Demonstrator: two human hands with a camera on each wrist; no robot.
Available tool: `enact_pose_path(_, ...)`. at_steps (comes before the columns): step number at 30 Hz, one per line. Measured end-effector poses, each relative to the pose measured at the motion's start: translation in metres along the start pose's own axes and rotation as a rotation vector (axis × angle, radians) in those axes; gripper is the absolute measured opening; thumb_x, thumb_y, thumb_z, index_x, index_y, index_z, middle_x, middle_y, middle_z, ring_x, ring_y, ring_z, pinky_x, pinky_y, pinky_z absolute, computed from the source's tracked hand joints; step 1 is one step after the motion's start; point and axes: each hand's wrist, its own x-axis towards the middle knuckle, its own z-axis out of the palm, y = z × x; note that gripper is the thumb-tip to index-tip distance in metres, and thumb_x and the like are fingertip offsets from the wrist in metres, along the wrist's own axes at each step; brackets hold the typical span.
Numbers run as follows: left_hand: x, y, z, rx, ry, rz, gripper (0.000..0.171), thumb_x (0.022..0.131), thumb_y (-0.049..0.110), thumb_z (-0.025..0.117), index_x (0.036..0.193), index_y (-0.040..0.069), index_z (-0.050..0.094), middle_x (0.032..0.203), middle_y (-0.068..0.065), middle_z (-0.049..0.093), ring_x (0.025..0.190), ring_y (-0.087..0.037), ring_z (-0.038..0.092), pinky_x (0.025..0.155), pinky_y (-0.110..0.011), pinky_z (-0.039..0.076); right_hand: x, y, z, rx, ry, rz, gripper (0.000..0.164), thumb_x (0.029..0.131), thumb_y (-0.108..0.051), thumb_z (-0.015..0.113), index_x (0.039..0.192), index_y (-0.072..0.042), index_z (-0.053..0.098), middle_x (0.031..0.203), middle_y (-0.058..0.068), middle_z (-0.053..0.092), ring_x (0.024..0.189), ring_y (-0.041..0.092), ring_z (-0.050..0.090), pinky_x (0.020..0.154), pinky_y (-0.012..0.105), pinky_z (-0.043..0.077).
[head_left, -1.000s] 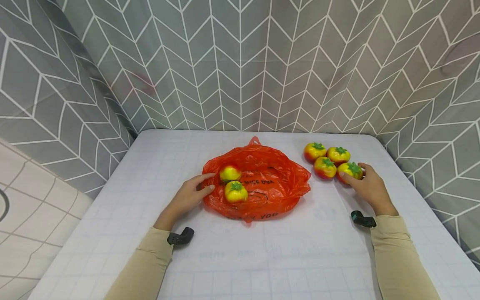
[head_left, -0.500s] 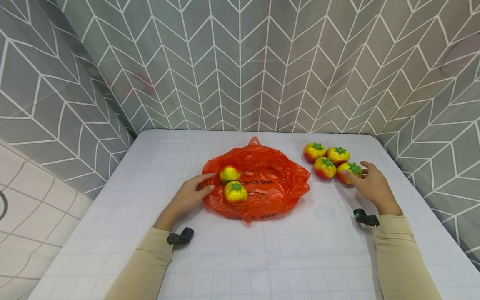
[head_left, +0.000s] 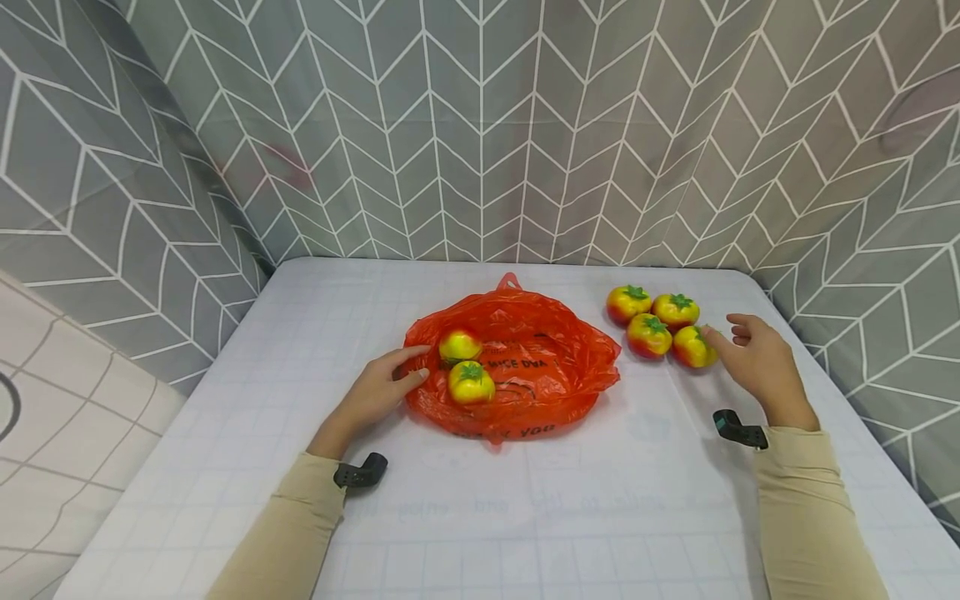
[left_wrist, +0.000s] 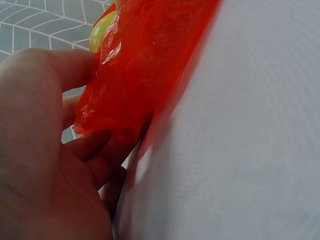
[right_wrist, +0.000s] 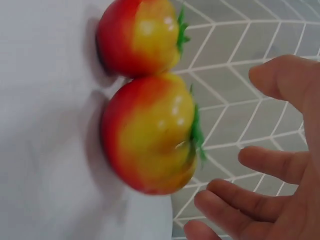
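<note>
Beside the right fingers (right_wrist: 275,164) lies one fruit (right_wrist: 150,135).

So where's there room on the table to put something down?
Bare white table lies between the sleeves, this side of the red plastic bag, and left of it beyond the left hand. Crowded where four tomato-like fruits cluster by the right hand.

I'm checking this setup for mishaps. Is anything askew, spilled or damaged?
One thing: the rear red-and-yellow round fruit inside the crinkled red plastic bag seems tipped over. The yellow round fruit in front shows its green leafy top facing up; this one doesn't. I see nothing spilled or damaged.
</note>
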Motion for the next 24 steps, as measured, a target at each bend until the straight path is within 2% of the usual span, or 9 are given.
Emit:
enact_pose_path(7,0.0,0.001,-0.001,-0.011,0.006,0.014,0.047,0.098,0.035,0.063,0.144,0.025,0.055,0.15,-0.007,0.049,0.142,-0.032,0.037,0.115,-0.056,0.029,-0.005,-0.016,0.0,0.029,0.056,-0.029,0.076,0.101,-0.055,0.046,0.146,0.006,0.041,0.138,0.034,0.047,0.123,0.051,0.047,0.094,0.063,0.048)
enact_pose_path(11,0.0,0.001,-0.001,-0.021,0.01,0.025,0.046,0.099,0.035,0.063,0.143,0.025,0.056,0.15,-0.006,0.048,0.143,-0.031,0.036,0.117,-0.055,0.026,-0.007,-0.032,0.001,0.028,0.072,-0.126,0.066,0.101,-0.049,0.05,0.141,0.004,0.049,0.131,0.029,0.056,0.116,0.047,0.054,0.087,0.06,0.054)
enact_pose_path(16,0.0,0.0,-0.002,-0.017,0.007,0.025,0.047,0.099,0.035,0.062,0.144,0.025,0.055,0.151,-0.006,0.048,0.143,-0.031,0.036,0.117,-0.056,0.027,-0.012,-0.055,0.002,-0.004,0.009,-0.283,0.056,0.101,-0.043,0.056,0.134,0.003,0.055,0.12,0.026,0.062,0.11,0.044,0.058,0.081,0.056,0.057)
enact_pose_path(21,0.0,0.0,-0.001,-0.016,0.002,0.022,0.048,0.099,0.035,0.062,0.144,0.025,0.055,0.151,-0.006,0.048,0.144,-0.032,0.035,0.116,-0.056,0.027,-0.013,-0.074,0.004,-0.01,-0.051,-0.424,0.046,0.099,-0.035,0.063,0.129,0.001,0.06,0.112,0.021,0.068,0.102,0.036,0.064,0.077,0.041,0.059)
enact_pose_path(24,0.0,0.001,-0.001,-0.019,0.003,0.022,0.047,0.099,0.035,0.062,0.144,0.025,0.055,0.15,-0.006,0.048,0.143,-0.032,0.036,0.116,-0.056,0.027,-0.012,-0.084,0.004,-0.001,-0.099,-0.475,0.044,0.098,-0.034,0.064,0.127,0.0,0.062,0.109,0.018,0.07,0.098,0.034,0.065,0.075,0.038,0.058)
